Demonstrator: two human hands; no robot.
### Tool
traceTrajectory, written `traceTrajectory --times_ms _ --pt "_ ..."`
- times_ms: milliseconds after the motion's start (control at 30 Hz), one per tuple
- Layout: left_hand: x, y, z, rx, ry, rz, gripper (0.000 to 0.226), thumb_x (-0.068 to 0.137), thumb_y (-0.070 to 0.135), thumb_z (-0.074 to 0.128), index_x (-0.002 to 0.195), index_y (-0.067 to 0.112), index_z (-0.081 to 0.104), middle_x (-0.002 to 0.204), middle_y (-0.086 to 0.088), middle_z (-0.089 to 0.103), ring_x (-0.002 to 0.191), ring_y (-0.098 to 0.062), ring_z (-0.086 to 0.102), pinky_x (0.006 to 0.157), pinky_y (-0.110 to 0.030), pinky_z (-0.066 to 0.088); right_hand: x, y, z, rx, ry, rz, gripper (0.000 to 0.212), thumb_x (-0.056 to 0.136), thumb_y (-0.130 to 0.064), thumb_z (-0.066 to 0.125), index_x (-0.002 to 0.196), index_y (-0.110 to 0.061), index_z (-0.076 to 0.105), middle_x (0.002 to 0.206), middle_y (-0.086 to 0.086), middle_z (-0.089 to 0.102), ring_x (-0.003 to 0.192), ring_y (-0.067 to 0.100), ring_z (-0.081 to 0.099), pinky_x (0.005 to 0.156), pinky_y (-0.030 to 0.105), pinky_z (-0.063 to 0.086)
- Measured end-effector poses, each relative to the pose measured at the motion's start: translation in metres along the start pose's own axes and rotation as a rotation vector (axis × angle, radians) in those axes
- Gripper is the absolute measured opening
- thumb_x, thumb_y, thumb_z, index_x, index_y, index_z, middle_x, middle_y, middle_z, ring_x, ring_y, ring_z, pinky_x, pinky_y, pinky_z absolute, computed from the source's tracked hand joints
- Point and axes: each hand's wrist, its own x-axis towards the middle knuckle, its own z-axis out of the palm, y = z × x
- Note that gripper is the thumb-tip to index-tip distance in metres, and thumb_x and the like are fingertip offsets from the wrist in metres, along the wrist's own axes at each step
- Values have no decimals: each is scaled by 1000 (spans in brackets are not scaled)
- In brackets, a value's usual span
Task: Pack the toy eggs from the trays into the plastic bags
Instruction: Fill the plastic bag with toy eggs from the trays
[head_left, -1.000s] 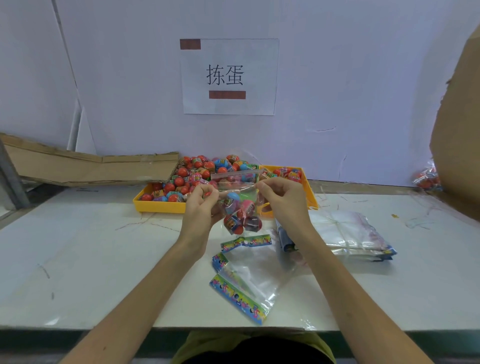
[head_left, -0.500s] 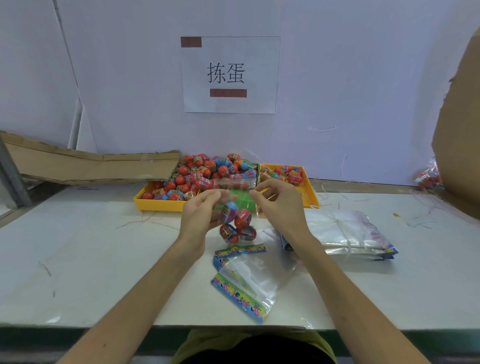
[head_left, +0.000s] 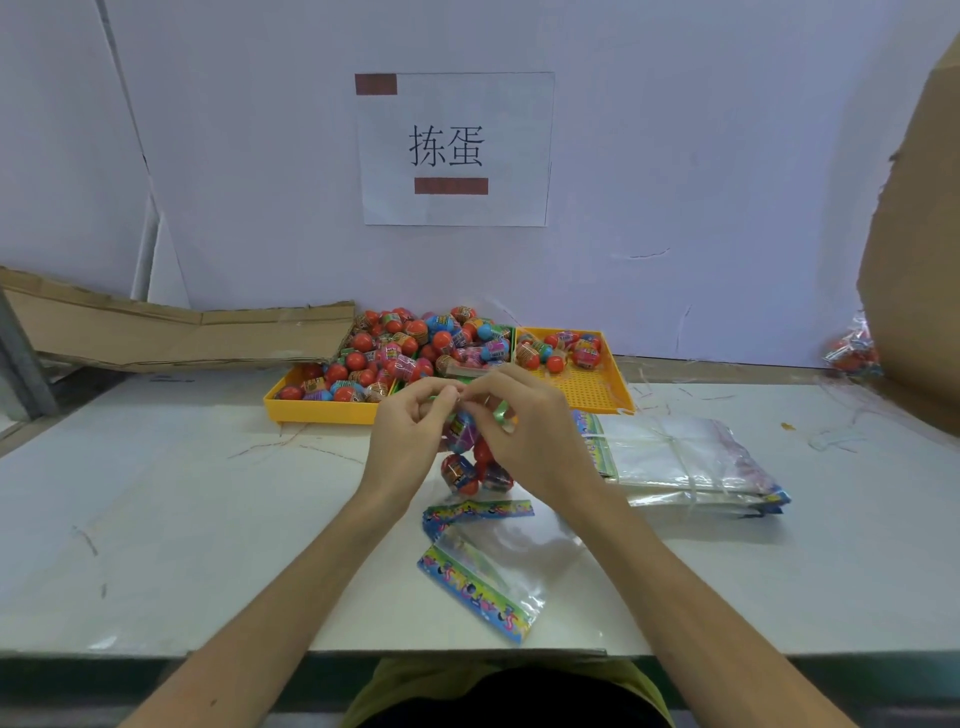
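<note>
White table (head_left: 182, 519); both hands pinch filled bag (head_left: 475, 470) top.

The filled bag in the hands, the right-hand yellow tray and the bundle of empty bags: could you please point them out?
filled bag (head_left: 475, 475): head view, on the eggs at its bottom.
right-hand yellow tray (head_left: 592, 387): head view, on its bare mesh floor.
bundle of empty bags (head_left: 675, 457): head view, on the clear top sheet.

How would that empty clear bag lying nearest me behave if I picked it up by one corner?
The empty bag is thin clear film that already wrinkles, so it would probably flop and sag. It looks very light. Its glossy surface may slide on the white table.
</note>
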Motion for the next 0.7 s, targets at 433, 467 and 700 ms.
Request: traceTrajectory --times_ms 433,467,700 --pt "-7 -3 4 225 -70 271 19 103 11 55 113 20 69 60 16 63 55 -2 57 54 -15 47 -1 -3 -3 -36 104 90 10 93 -24 72 101 -20 72 81 -11 67 55 5 58 54 22 49" --pt "-7 -5 4 250 -75 284 20 103 11 55 115 17 70 60 14 62 54 -3 55 52 -18 46 -1 -3 -3 -35 107 90 9 92 -24 73 100 -20 73 79 -10 67 54 5 56 55 21 48" --pt "-9 -6 3 346 -86 353 23 104 10 53 120 15 69 82 0 72 74 -14 69 66 -33 60 -1 1 -1 -39 113 59 6 91 -18 74 95 -16 76 82 -4 69 57 8 52 55 27 50"
